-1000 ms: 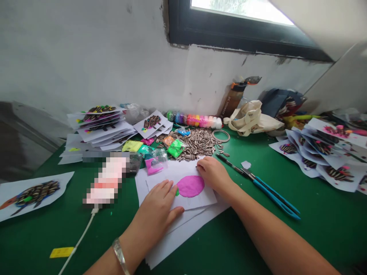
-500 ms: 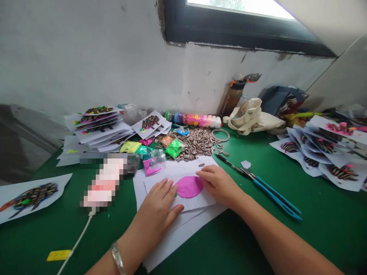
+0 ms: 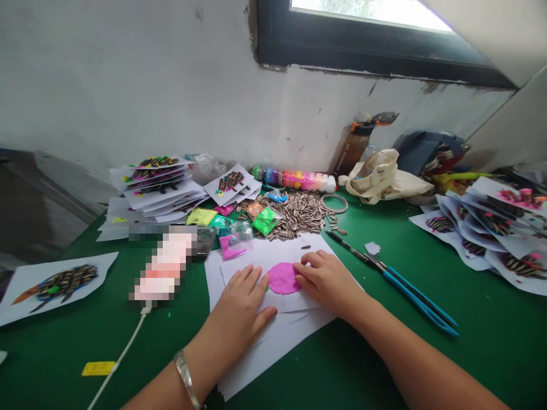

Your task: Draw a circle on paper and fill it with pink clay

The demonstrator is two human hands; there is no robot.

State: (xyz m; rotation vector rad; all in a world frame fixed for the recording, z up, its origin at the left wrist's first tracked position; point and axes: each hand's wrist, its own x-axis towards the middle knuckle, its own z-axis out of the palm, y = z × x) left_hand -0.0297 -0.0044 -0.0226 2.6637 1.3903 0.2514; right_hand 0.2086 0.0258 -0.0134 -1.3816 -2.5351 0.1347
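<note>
A flat oval of magenta modelling clay (image 3: pixel 282 278) lies on white paper sheets (image 3: pixel 299 326) in front of me. My left hand (image 3: pixel 241 304) rests flat on the paper with its fingers stretched out, the tips at the oval's left edge. A little green clay (image 3: pixel 268 288) peeks out beside those fingertips. At the right edge, my right hand (image 3: pixel 328 280) touches the clay with bent fingers, slightly apart and holding nothing visible. One loose sunflower seed (image 3: pixel 305 246) sits on the paper above the oval.
Behind the paper are a heap of sunflower seeds (image 3: pixel 299 213) and small clay packets (image 3: pixel 265 222). Blue-handled tweezers (image 3: pixel 421 302) and a pen (image 3: pixel 348 246) lie at right. Stacks of seed pictures (image 3: pixel 160 193) stand left and right. A white cable (image 3: pixel 123 350) crosses the left side.
The view has shifted slightly, moving the scene to the right. My right hand's fingers have come a little further over the clay's right edge; my left hand stays on the paper.
</note>
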